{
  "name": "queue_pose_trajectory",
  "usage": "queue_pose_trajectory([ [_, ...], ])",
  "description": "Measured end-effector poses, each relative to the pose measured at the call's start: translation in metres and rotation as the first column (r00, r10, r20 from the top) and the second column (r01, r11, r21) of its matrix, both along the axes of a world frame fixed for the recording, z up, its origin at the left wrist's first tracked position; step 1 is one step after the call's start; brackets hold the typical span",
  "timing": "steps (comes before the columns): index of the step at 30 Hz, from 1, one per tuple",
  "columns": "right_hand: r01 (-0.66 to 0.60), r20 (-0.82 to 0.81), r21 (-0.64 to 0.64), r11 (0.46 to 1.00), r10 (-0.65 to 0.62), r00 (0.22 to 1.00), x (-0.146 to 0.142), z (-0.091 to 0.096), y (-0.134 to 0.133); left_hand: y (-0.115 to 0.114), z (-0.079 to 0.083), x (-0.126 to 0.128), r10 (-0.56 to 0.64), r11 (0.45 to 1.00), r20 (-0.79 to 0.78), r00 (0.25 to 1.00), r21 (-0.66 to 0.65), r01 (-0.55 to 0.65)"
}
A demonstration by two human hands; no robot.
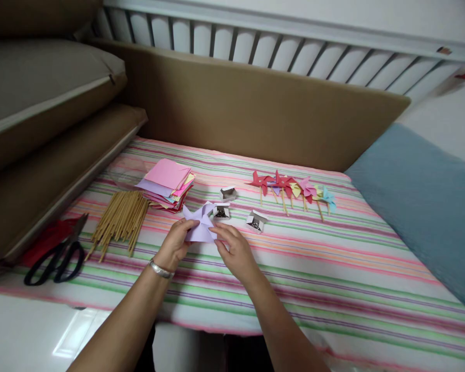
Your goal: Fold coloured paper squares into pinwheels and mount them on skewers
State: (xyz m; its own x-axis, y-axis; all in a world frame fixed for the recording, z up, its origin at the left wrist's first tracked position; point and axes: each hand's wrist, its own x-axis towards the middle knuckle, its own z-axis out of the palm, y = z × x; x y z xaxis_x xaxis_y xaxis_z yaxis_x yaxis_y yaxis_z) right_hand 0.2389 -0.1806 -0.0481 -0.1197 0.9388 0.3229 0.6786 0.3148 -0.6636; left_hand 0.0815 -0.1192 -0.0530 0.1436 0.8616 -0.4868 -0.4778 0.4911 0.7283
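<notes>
A lilac folded paper pinwheel (pixel 200 223) is held just above the striped cloth (pixel 333 279). My left hand (pixel 174 245), with a silver bracelet on the wrist, pinches its left side. At the lower right edge of the paper, my right hand (pixel 235 250) has its fingers closed on it. Close behind the paper stand three small white boxes of dark pins (pixel 220 211), (pixel 228 193), (pixel 256 221).
A stack of coloured paper squares (pixel 166 185) and a bundle of wooden sticks (pixel 121 221) lie at the left. Black scissors (pixel 56 257) rest on red paper at the far left. Several finished pinwheels (pixel 294 190) lie at the back right. A blue cushion (pixel 426 201) lies to the right.
</notes>
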Motion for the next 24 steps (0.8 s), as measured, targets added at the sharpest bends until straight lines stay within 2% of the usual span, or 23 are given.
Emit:
queue_pose_trajectory([
  [5, -0.051, 0.039, 0.003, 0.999, 0.051, 0.998, -0.0002, -0.0004, -0.0009, 0.0006, -0.0012, 0.0002, -0.020, 1.000, 0.012, 1.000, -0.017, 0.020],
  [10, -0.050, 0.046, 0.003, 0.999, 0.050, 0.998, -0.0008, -0.0002, -0.0005, -0.0007, -0.0014, 0.0012, -0.032, 0.999, 0.012, 0.999, -0.010, 0.032],
  [16, -0.087, 0.143, -0.026, 0.996, 0.090, 0.986, -0.0036, 0.0010, -0.0025, -0.0004, 0.0008, 0.0007, -0.036, 0.999, 0.000, 0.999, -0.020, 0.036],
  [20, -0.081, 0.084, -0.061, 0.995, 0.086, 0.993, -0.0039, 0.0028, -0.0033, -0.0016, 0.0042, 0.0007, -0.044, 0.999, -0.008, 0.999, -0.014, 0.044],
  [24, -0.043, 0.052, -0.026, 0.999, 0.044, 0.998, -0.0016, -0.0003, -0.0003, -0.0022, 0.0061, 0.0015, -0.053, 0.999, -0.025, 0.998, -0.012, 0.052],
])
